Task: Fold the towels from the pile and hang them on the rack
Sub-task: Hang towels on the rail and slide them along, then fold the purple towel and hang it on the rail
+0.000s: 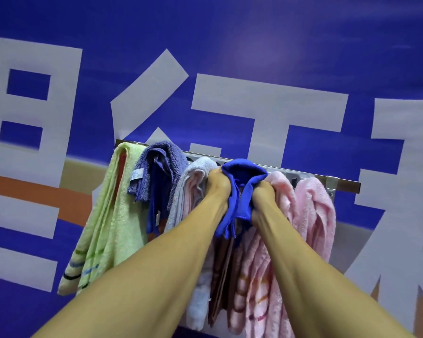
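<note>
Left hand (219, 182) just left of frame centre, fingers curled into the left side of a royal-blue microfibre towel (241, 191); right hand (263, 191) just beside it, curled likewise into the right side, fingertips of both buried in the cloth and out of sight. Blue towel humped over the steel wall rack (344, 182) at mid-frame, its top fold already on the rack, its tail hanging between the two wrists. Hanging step in hand, then, judging by the drape: folding done for this one, seating on the rack under way. Crowded neighbours: directly left of the left hand a pale lilac-white towel (193, 189), further left a lavender terry towel (160, 167) with a sewn label, and at the far left a lime-green striped towel (108, 215). Touching the right hand, a pink towel (282, 191), and beyond it at right of frame a second pink towel (314, 211); below the blue one, a brown cloth (221, 276) hanging lower. Behind everything, a blue banner (230, 32) with large white characters. Pile not in view, so no telling how many remain. Next move likely a matter of tugging both sides down evenly, settling the fold squarely between the neighbours without dragging them sideways, then letting go with both hands together. Risk of a lopsided drape if one side pulled harder.
</note>
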`<state>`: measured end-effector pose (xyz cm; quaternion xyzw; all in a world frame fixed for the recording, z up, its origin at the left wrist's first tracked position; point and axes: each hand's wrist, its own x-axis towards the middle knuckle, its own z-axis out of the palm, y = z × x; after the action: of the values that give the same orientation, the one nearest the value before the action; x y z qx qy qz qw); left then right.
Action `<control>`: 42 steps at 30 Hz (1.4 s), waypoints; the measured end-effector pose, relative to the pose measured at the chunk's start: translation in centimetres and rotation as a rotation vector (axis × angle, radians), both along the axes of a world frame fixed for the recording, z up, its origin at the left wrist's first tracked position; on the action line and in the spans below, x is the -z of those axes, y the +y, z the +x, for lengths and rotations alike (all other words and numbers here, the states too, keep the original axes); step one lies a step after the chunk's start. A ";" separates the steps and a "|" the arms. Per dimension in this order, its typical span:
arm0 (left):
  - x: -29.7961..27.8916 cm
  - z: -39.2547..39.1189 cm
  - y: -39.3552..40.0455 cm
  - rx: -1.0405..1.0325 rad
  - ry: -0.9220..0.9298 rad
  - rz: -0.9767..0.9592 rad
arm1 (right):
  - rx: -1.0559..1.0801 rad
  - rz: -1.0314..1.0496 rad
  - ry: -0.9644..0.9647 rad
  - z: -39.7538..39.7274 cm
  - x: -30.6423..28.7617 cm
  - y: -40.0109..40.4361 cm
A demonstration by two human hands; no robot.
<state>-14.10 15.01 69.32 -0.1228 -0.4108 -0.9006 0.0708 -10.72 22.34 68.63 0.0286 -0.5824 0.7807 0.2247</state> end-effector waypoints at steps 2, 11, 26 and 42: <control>0.0 0.1 -0.1 -0.055 -0.009 -0.055 | 0.001 0.029 -0.036 -0.3 0.2 0.6; 6.6 -0.6 -1.8 -0.433 0.204 -0.984 | 0.185 0.743 -0.252 0.5 3.7 1.1; 12.6 7.5 -6.2 -0.529 0.329 -1.420 | 0.288 1.060 -0.163 7.5 11.6 0.9; 38.4 13.6 -12.6 -0.065 -0.022 -1.591 | -0.115 1.028 -0.438 14.0 37.0 -3.6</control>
<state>-0.52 2.38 30.94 -0.1156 -0.9347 -0.3356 -0.0159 3.26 18.70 31.59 0.0033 -0.9186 0.3950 0.0127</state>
